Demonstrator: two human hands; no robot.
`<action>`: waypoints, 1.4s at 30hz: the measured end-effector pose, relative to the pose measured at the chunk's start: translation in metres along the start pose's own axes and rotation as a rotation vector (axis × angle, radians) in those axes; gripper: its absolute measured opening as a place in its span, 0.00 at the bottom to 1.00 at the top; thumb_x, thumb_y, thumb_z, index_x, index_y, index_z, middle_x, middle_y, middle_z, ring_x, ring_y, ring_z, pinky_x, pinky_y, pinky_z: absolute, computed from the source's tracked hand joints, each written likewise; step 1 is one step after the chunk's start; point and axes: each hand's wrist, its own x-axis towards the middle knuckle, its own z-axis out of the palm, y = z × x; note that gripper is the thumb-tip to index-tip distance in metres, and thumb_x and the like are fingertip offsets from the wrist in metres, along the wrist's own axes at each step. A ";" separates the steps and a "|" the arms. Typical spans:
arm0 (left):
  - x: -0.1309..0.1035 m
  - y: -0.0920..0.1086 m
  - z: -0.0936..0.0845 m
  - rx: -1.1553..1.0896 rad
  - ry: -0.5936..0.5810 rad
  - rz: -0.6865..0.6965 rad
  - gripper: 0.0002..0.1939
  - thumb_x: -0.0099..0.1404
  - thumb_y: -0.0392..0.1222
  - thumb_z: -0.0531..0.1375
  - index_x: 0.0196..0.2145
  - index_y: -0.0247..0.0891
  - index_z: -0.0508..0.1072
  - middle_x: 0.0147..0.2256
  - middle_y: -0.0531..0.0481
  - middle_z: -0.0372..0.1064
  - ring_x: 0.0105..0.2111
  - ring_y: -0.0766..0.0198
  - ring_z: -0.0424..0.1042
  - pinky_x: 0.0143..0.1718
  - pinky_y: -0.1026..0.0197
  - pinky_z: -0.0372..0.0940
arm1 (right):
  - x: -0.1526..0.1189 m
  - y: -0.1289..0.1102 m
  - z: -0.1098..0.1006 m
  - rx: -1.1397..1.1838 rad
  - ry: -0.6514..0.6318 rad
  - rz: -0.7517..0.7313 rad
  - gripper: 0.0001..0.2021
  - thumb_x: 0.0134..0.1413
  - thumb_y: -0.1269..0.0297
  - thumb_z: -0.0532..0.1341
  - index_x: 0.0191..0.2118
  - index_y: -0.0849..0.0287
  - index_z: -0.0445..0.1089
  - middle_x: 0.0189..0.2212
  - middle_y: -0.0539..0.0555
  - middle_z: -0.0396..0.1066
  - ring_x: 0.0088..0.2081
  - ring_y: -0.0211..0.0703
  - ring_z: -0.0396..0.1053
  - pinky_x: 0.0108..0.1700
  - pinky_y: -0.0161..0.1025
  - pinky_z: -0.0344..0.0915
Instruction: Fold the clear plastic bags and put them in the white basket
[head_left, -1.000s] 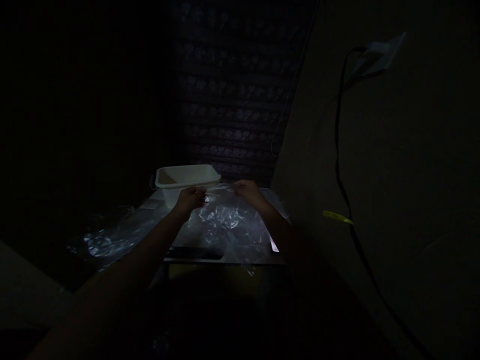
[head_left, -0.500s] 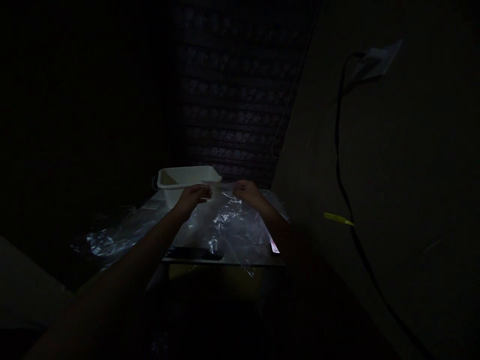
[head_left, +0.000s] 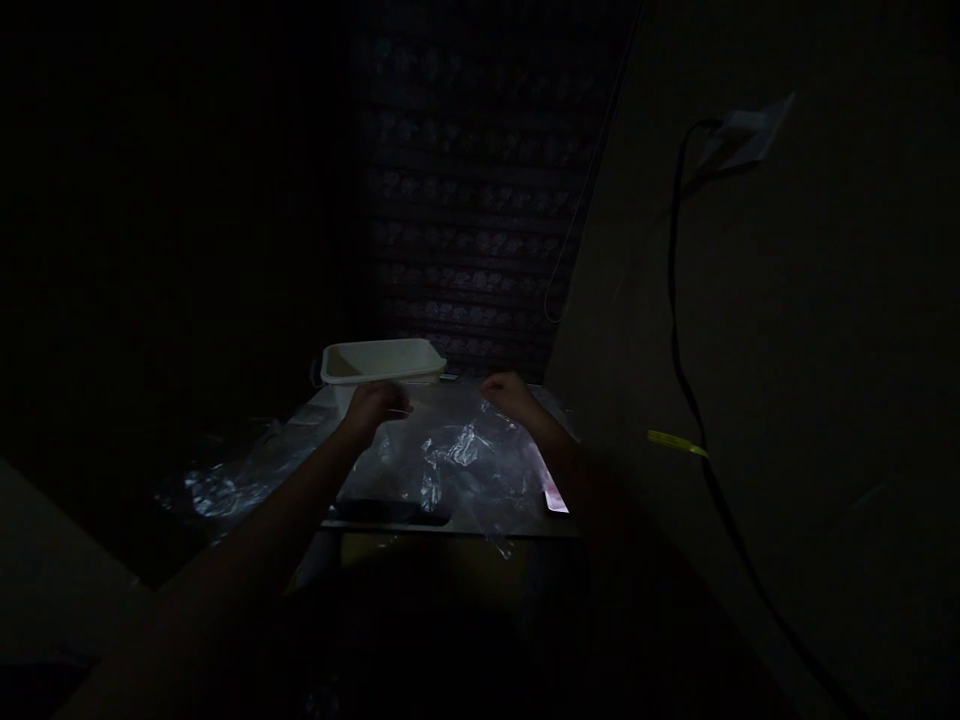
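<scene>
In the head view, a very dark scene, clear plastic film (head_left: 461,447) lies crumpled and shiny across a tabletop (head_left: 541,523); take it as the clock's centre. The left hand (head_left: 377,402) is at ten o'clock, its fingers curled toward the thumb. The right hand (head_left: 510,390) is between one and two, closed into a loose fist. The two stand apart, palms roughly facing, at the film's far part; blur and gloom hide whether either has hold of it. A white plastic tub (head_left: 332,377) stands upright at eleven o'clock, just beyond the left hand and partly covered by it. A lit screen (head_left: 555,495) shows between three and four, beside the right forearm. More film spreads toward nine. A patterned blind (head_left: 472,240) hangs at twelve; a black cable (head_left: 677,350) with a yellow tag (head_left: 675,441) runs down the wall at three.
</scene>
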 end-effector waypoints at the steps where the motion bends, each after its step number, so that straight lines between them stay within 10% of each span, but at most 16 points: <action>1: 0.000 0.000 0.000 0.076 0.026 0.052 0.14 0.40 0.42 0.55 0.27 0.33 0.64 0.23 0.50 0.64 0.24 0.63 0.66 0.25 0.59 0.61 | 0.000 0.000 0.001 0.011 -0.012 0.001 0.05 0.33 0.74 0.53 0.17 0.65 0.66 0.15 0.48 0.63 0.20 0.31 0.59 0.24 0.28 0.55; 5: 0.001 0.003 0.001 0.537 0.115 0.515 0.31 0.37 0.42 0.59 0.42 0.37 0.58 0.42 0.44 0.58 0.42 0.57 0.58 0.40 0.54 0.55 | 0.001 -0.002 0.005 0.067 -0.110 0.017 0.06 0.34 0.75 0.52 0.17 0.65 0.66 0.13 0.47 0.61 0.18 0.30 0.58 0.22 0.28 0.55; 9: 0.000 0.010 0.005 0.884 -0.082 0.758 0.14 0.45 0.42 0.55 0.33 0.40 0.66 0.40 0.47 0.62 0.45 0.57 0.55 0.45 0.53 0.47 | 0.002 -0.006 0.009 0.095 -0.132 -0.004 0.07 0.34 0.75 0.51 0.20 0.66 0.66 0.14 0.47 0.61 0.17 0.29 0.58 0.21 0.28 0.54; 20: -0.012 0.022 0.002 0.573 0.095 0.470 0.08 0.46 0.44 0.53 0.20 0.37 0.68 0.23 0.50 0.66 0.26 0.64 0.64 0.28 0.65 0.57 | -0.007 -0.003 -0.001 -0.011 -0.311 0.005 0.03 0.31 0.72 0.56 0.17 0.65 0.66 0.14 0.46 0.62 0.19 0.30 0.58 0.23 0.28 0.54; 42: -0.016 0.016 -0.014 0.057 0.146 0.031 0.05 0.42 0.37 0.55 0.20 0.33 0.62 0.15 0.55 0.61 0.15 0.69 0.63 0.17 0.65 0.59 | 0.005 0.003 -0.014 0.071 0.127 0.226 0.11 0.41 0.61 0.51 0.21 0.64 0.63 0.11 0.48 0.62 0.11 0.29 0.57 0.15 0.28 0.53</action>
